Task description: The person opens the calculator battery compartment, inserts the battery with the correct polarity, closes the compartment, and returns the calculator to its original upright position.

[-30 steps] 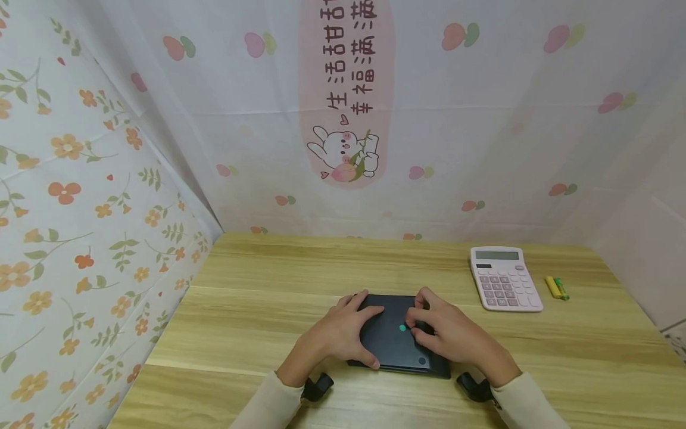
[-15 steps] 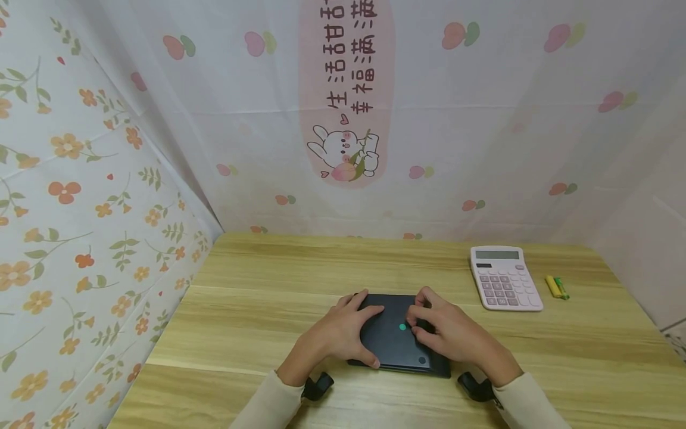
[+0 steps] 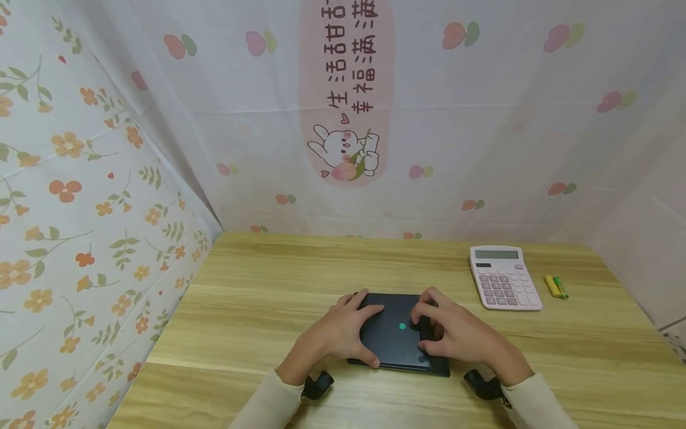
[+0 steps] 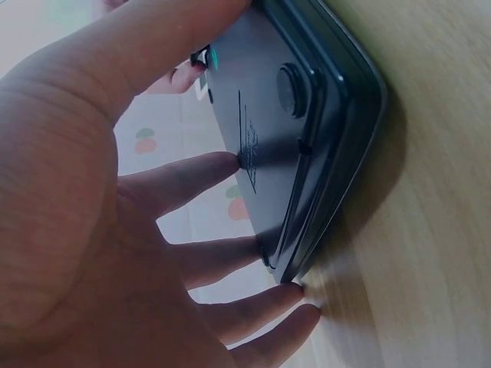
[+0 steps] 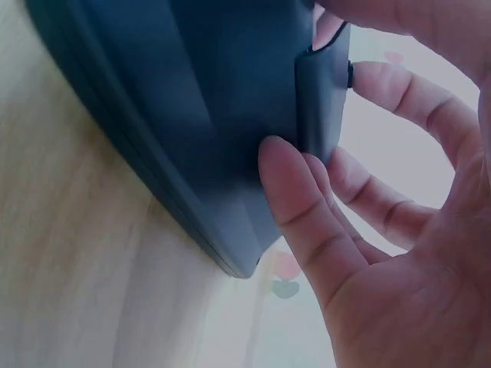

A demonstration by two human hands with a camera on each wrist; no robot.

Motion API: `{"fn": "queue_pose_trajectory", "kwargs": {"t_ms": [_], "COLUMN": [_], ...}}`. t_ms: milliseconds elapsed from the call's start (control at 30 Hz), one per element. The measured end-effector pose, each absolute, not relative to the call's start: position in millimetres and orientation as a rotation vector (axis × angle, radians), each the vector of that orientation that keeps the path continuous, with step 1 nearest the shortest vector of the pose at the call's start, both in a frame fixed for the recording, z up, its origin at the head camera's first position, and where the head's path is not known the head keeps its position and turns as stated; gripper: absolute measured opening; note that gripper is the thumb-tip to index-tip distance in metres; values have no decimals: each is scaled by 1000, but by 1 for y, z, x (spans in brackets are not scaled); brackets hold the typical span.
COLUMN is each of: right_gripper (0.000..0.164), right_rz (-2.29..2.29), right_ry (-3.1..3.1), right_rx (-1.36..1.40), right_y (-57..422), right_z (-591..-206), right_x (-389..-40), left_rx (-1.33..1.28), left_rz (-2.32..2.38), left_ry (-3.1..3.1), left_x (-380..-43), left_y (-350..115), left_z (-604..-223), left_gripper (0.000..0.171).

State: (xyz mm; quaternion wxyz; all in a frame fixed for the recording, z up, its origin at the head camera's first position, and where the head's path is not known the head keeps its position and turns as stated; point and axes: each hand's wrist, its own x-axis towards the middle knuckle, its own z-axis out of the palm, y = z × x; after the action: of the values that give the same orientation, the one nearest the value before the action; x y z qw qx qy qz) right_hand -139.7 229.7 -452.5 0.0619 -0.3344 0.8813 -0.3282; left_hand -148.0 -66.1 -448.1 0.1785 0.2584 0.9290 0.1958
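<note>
A black, flat, calculator-shaped device (image 3: 393, 348) lies back side up on the table, its face hidden. A green dot (image 3: 402, 326) and round rubber feet (image 4: 291, 90) show on its back. My left hand (image 3: 343, 328) spans it from the left, thumb at the near edge and fingertips on the back and along the far edge. Over the right part, my right hand (image 3: 463, 333) pinches a small black battery cover (image 5: 318, 100) with a clip on its edge. That thumb touches the device's back. Whether the cover is wholly free of the device I cannot tell.
On the wooden table (image 3: 257, 322), a pink-and-white calculator (image 3: 505, 279) lies at the back right. Beside it are a yellow battery (image 3: 552, 286) and a green one (image 3: 561, 288). A patterned cloth (image 3: 455, 119) hangs behind the table, a flowered one (image 3: 69, 238) at the left.
My right hand has shifted slightly to the right, away from the green dot, its thumb and fingers a little further apart. My left hand and the device stay in place.
</note>
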Motion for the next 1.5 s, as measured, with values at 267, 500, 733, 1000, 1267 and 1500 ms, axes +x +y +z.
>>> {"fn": "queue_pose_trajectory", "kwargs": {"t_ms": [267, 500, 733, 1000, 1267, 1500], "right_gripper": [32, 39, 50, 48, 47, 55], "right_rz": [-993, -984, -993, -985, -969, -942], "right_ry": [2669, 2676, 2688, 2717, 2716, 2726], "right_rx": [-1010, -991, -934, -924, -909, -895], "right_y": [233, 236, 236, 236, 238, 237], "right_z": [-453, -455, -453, -453, -452, -452], "right_x": [-140, -140, -139, -140, -140, -141], "left_rx": [733, 743, 741, 734, 727, 727], "left_rz": [551, 558, 567, 580, 574, 573], "left_ry": [2635, 2633, 2627, 2622, 2616, 2614], "left_x": [-148, -148, -148, -147, -146, -146], "left_y": [-67, -67, -67, -68, -68, -68], "left_z": [-448, -448, -448, -448, -446, -446], "left_gripper": [101, 102, 102, 102, 101, 101]}}
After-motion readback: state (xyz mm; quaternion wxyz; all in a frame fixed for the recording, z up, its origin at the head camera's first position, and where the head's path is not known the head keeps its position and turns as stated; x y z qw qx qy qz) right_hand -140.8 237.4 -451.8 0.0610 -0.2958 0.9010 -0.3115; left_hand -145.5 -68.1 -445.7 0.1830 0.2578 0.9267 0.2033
